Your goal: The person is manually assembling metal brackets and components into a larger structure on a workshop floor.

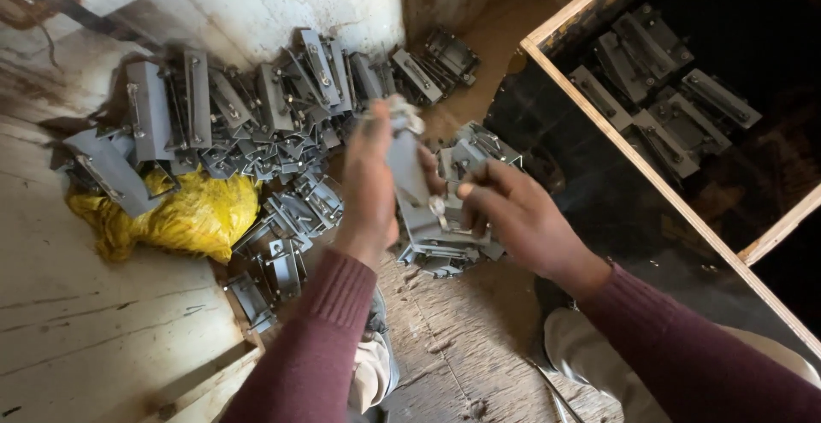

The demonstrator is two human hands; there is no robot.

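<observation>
Head view: both hands hold one flat grey metal bracket point(409, 185).
Left hand point(369, 185) grips its upright plate; right hand point(513, 213), at 3 o'clock, pinches its small silver fitting.

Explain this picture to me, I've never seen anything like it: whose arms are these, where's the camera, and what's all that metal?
The camera sits on a person's head and looks down, so the two arms in dark red sleeves are the wearer's own. The left hand grips a grey metal bracket upright, and the right hand pinches its lower end. Behind them a heap of similar brackets lies on the worn floor against a pale wall, partly over a crumpled yellow bag. On the right, a wooden-edged crate holds more of the same parts.
</observation>
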